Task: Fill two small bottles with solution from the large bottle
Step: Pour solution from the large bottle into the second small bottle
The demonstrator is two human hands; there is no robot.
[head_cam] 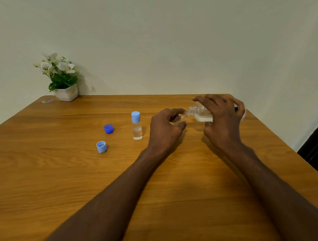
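Mid-pour: right hand grips tilted large bottle; left hand clasps small bottle at 9 o'clock. Narrow necks misaligned risk spill.

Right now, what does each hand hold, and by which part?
Left hand: small bottle, by its body. Right hand: tilted large bottle, around its body.

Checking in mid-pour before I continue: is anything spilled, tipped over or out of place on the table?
No spill shows. The capped small bottle stands upright, and two loose caps lie left of it. The right hand tips the large bottle into the small bottle in the left hand. Nothing stands out.
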